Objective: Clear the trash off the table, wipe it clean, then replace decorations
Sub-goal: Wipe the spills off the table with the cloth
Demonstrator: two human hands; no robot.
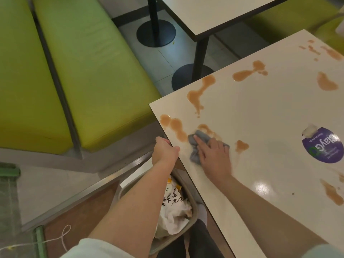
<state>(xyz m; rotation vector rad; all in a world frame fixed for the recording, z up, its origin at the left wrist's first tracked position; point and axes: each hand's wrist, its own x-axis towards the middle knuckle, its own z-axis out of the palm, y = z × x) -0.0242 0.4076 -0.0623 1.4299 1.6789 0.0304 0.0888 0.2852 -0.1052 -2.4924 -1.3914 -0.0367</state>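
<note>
**Cloth on the spill at the table's near-left corner**

The right hand (212, 155) lies flat on a grey cloth (195, 146), fingers straight and pressing it onto the white table (260, 118), pointing toward eleven o'clock. The crumpled cloth runs its long axis from about eleven to five o'clock under the palm, sitting among brown spill patches (201, 94) that spread across the tabletop toward one o'clock. The left hand (164, 149) curls round the table's edge at the cloth's nine o'clock, gripping it. Below that arm, at six o'clock, a grey bin (167, 241) holds crumpled paper trash (173, 207). A purple round sticker (323, 146) sits at three o'clock. Green benches (83, 71) stand at ten o'clock.
</note>
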